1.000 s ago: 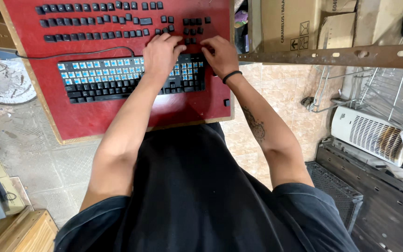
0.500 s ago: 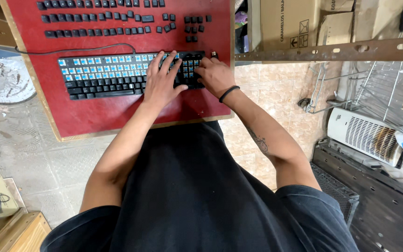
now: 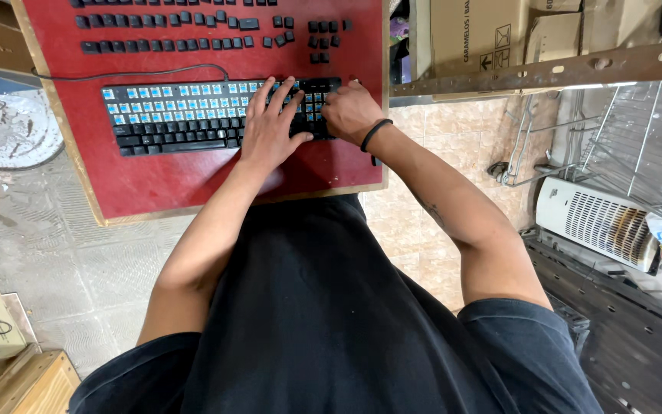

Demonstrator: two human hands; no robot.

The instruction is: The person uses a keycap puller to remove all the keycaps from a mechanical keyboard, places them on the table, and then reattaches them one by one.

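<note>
On the flat red board (image 3: 193, 172), the left hand (image 3: 270, 130) lies spread open on the black keyboard (image 3: 178, 123) while the right hand (image 3: 350, 111) curls on its key-stripped end.

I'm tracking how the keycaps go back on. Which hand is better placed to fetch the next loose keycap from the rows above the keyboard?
Probably the left hand: its fingers point toward the loose keycaps, while the right hand grips the keyboard at its end.
</note>
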